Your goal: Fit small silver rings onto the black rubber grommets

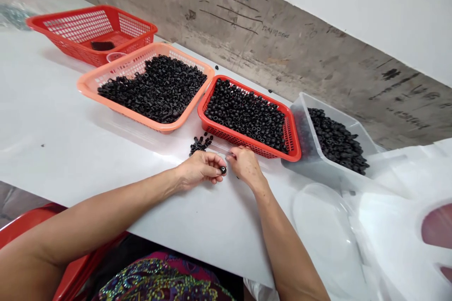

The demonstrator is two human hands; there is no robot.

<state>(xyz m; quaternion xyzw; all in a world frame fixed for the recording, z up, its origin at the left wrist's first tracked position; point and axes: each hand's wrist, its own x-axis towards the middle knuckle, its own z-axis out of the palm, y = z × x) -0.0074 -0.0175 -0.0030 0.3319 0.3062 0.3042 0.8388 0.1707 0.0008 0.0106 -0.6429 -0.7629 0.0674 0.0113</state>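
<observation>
Between the thumb and fingers of my left hand [200,168] is a small round black part [223,169] with a hole or light mark on its end. My right hand [245,163] is just to the right, fingers pinched together; whatever they hold is too small or hidden to make out. A small pile of loose black parts [200,145] lies on the table just beyond my left hand. Behind my right hand stands a red basket [247,146] full of round black parts with holes. To its left, an orange basket [141,120] holds many small black pieces.
A clear plastic bin [314,169] of black parts stands at the right. Farther left is a larger red basket [84,49] with a dark piece inside. The white table [52,113] runs along a stained wall [226,19]. A red chair [31,225] is at lower left.
</observation>
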